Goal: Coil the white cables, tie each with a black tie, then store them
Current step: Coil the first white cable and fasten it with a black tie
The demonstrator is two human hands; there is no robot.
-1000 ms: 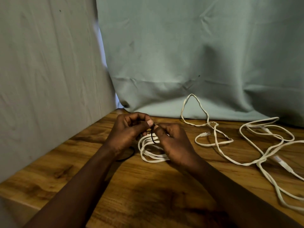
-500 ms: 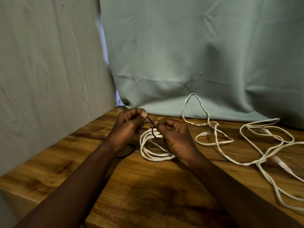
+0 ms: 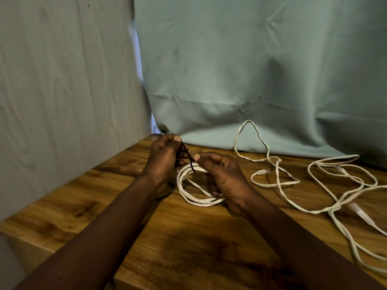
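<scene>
A coiled white cable lies on the wooden table between my hands. A thin black tie runs taut from my left hand down to the top of the coil. My left hand pinches the tie's upper end between thumb and fingers. My right hand grips the right side of the coil, its thumb near the tie's lower end. Loose white cables sprawl tangled to the right, with a plug end showing.
A second black tie lies on the table under my left wrist. Pale green cloth hangs behind the table and grey cloth at the left. The table's front-left edge is near my left forearm.
My left hand has lifted up and back, drawing the black tie taut away from the coil. My right hand stays on the coil.
</scene>
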